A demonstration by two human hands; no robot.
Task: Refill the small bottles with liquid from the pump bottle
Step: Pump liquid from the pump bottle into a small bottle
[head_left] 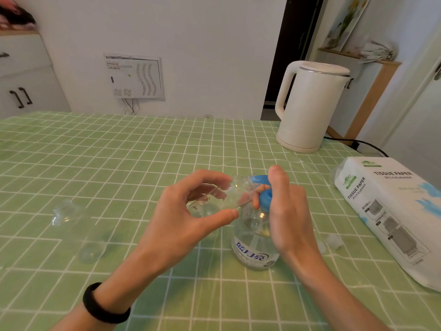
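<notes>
Hands meet above the green checked table (119, 163). The left hand (181, 218) pinches a small clear bottle (229, 197) between thumb and fingertips, tilted with its mouth at the blue spout. The right hand (286, 211) curls round the pump bottle (255, 244) at its pump head. A second small bottle (71, 225) lies on the table, well to the left.

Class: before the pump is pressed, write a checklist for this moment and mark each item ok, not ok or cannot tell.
1. Mouth of the small bottle at the blue nozzle: ok.
2. Fingers of the left hand hold the small bottle, tilted: ok.
3. The right hand grips the head of the pump bottle: ok.
4. The pump bottle stands upright on the tablecloth: ok.
5. Liquid level in the small bottle: cannot tell.
6. The second small bottle sits apart from both hands: ok.
</notes>
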